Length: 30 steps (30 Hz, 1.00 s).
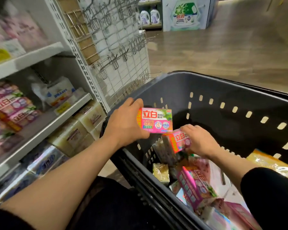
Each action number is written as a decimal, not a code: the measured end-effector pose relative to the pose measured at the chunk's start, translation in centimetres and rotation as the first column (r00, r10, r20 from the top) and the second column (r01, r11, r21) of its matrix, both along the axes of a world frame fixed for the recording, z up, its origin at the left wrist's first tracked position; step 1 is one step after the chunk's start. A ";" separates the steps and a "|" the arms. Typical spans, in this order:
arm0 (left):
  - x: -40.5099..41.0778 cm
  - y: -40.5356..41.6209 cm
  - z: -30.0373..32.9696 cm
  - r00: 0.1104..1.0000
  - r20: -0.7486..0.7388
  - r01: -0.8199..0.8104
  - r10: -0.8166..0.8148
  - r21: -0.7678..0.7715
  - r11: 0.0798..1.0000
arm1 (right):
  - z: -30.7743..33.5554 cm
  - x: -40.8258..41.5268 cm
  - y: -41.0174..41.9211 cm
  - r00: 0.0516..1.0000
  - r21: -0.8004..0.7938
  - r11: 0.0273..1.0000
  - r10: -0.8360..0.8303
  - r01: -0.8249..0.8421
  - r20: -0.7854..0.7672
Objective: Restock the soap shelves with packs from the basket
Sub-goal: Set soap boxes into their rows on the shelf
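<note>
In a shop aisle beside the soap shelves (45, 117), the left hand (125, 123) grips one pink pack (156, 121) above the basket (223, 90) while the right hand (199, 140) grips a second pack (179, 140) inside it, so the picking step seems underway, shelving next.

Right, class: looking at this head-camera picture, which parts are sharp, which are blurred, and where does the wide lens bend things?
Head view: the pink soap pack in the left hand is sharp, its print readable; the shelves at the left edge smear with blur, as do the packs low in the basket; the wide lens bows the basket rim and the shelf upright; light is even, with glare on the wrapped packs on the bottom shelf.
</note>
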State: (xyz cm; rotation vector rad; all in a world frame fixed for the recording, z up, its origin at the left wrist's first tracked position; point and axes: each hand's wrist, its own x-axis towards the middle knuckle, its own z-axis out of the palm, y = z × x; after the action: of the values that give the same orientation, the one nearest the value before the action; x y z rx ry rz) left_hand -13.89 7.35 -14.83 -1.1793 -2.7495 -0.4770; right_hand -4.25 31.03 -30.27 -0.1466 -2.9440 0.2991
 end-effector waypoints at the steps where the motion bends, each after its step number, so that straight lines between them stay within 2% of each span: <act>1: 0.2 -0.3 0.1 1.000 -0.010 0.004 -0.003 0.075 0.997 | 1.2 0.2 0.2 0.996 -0.025 0.999 -0.039 0.038 -0.077; 4: 1.1 -1.6 1.0 0.999 -0.048 0.029 -0.015 0.305 0.952 | 5.5 0.7 0.7 0.950 -0.069 0.990 -0.140 0.126 -0.279; 6: 1.6 -2.8 1.9 0.996 -0.093 0.039 -0.001 0.405 0.914 | 8.8 1.0 0.5 0.903 -0.088 0.988 -0.152 0.127 -0.402; 11: 2.2 -8.1 3.8 0.962 -0.261 0.079 0.082 0.551 0.831 | 15.8 0.8 -3.8 0.788 -0.091 0.996 -0.049 -0.009 -0.613; 13: 2.7 -11.4 4.8 0.950 -0.276 0.039 0.147 0.573 0.819 | 17.9 -0.1 -6.6 0.753 -0.049 0.996 0.025 -0.075 -0.658; 18: 4.1 -22.0 6.5 0.857 -0.378 -0.088 0.351 0.563 0.821 | 21.6 -3.1 -15.7 0.644 0.112 0.947 0.288 -0.300 -0.709; 22: 5.7 -31.6 5.7 0.780 -0.368 -0.218 0.506 0.598 0.771 | 22.4 -5.5 -24.6 0.530 0.274 0.858 0.490 -0.435 -0.692; 27: 8.2 -41.7 3.6 0.708 -0.278 -0.368 0.649 0.639 0.675 | 20.9 -8.0 -35.4 0.474 0.263 0.787 0.562 -0.558 -0.678; 30: 9.6 -46.2 2.2 0.670 -0.260 -0.441 0.696 0.614 0.654 | 19.4 -9.2 -40.3 0.470 0.249 0.757 0.591 -0.604 -0.656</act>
State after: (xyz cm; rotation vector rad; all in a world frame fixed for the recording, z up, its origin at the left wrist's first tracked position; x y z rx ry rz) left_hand -4.33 -38.81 -12.60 -0.1761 -2.1659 -0.6515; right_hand -13.46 -9.29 -10.91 0.8536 -2.0867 0.3635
